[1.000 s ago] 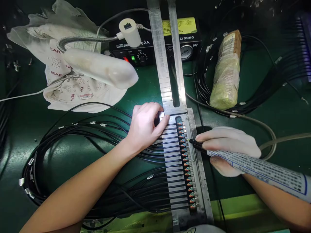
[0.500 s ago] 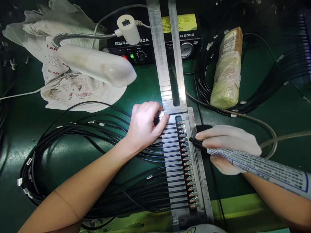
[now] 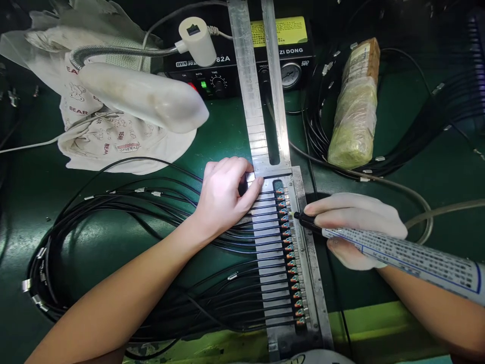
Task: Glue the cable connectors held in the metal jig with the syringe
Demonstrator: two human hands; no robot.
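Note:
A long metal fixture (image 3: 273, 349) clamps a row of thin black cables whose stripped ends show small coloured wires and metal connectors (image 3: 285, 218). My bare left hand (image 3: 227, 194) is closed at the upper left edge of the fixture, thumb on the metal; the other fingertips are partly hidden. In my right hand (image 3: 356, 227), wearing a white glove, is a pen-shaped tool (image 3: 401, 258) with a black tip and a white barrel covered in printed text. Its tip touches or nearly touches the connectors in the upper part of the row; I cannot tell which.
Black cable bundles (image 3: 49, 273) loop to the left. Behind the fixture stands a black control box (image 3: 227, 83). A white gooseneck lamp (image 3: 151, 98) lies over a printed cloth (image 3: 94, 136). A plastic-wrapped block (image 3: 354, 111) sits at the right, beside a grey tube (image 3: 420, 202).
The view has shifted very slightly. Both hands keep nearly the same places, with the tool's tip still at the connectors.

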